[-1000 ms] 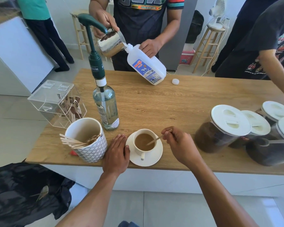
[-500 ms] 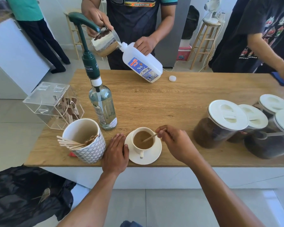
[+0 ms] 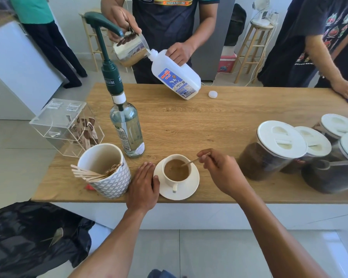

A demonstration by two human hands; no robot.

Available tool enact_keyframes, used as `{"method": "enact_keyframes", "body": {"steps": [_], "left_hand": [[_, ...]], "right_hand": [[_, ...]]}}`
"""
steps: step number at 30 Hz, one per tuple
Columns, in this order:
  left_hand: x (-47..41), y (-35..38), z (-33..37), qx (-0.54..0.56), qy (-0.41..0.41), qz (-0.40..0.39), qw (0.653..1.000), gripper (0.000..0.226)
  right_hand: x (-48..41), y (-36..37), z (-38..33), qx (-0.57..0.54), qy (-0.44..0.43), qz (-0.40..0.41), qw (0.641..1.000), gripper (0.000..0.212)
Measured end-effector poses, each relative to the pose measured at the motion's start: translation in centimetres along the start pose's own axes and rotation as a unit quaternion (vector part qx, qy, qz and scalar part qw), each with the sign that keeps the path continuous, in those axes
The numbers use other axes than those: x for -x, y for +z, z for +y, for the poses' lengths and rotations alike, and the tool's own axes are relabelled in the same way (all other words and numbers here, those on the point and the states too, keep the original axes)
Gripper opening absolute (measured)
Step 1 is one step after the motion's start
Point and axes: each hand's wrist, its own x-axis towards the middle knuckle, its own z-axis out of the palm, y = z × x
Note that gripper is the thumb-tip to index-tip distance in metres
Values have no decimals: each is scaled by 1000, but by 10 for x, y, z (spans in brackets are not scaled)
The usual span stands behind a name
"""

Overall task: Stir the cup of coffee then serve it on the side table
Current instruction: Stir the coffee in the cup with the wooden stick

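My right hand [image 3: 221, 169] pinches a stick [image 3: 193, 161] in the coffee cup [image 3: 176, 170]. Left hand [image 3: 144, 187] flat, empty, touching the saucer [image 3: 191, 187]. Milk jug [image 3: 175, 76] reads "meiji".

— Room around the cup [image 3: 176, 171]?
— Hemmed left by the patterned stick holder [image 3: 107, 173] and syrup bottle [image 3: 127, 129]; blocked right by lidded jars [image 3: 273, 151].
— Anywhere open?
— Straight ahead: bare wooden counter [image 3: 199, 121], up to the tilted milk jug [image 3: 176, 76].

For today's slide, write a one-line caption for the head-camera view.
Right hand stirs the cup of coffee with a wooden stick; left hand steadies the saucer.
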Motion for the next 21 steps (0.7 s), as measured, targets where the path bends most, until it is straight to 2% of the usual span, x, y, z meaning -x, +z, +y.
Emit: {"method": "enact_keyframes", "body": {"steps": [2, 6, 10, 15, 19, 21], "left_hand": [[1, 0, 0, 0, 1, -2, 1000, 52], [0, 0, 2, -1, 4, 0, 1000, 52], [0, 0, 0, -3, 1, 0, 1000, 51], [0, 1, 1, -3, 0, 1, 1000, 52], [0, 1, 0, -4, -1, -3, 1000, 51], [0, 1, 1, -1, -2, -3, 1000, 52]], "right_hand": [[1, 2, -1, 3, -2, -16, 1000, 18], [-1, 0, 3, -9, 15, 27, 999, 19], [2, 5, -1, -16, 4, -14, 1000, 19], [-1, -3, 2, -10, 16, 24, 1000, 21], [2, 0, -2, -11, 15, -34, 999, 20], [1, -3, 1, -9, 18, -14, 1000, 20]]}}
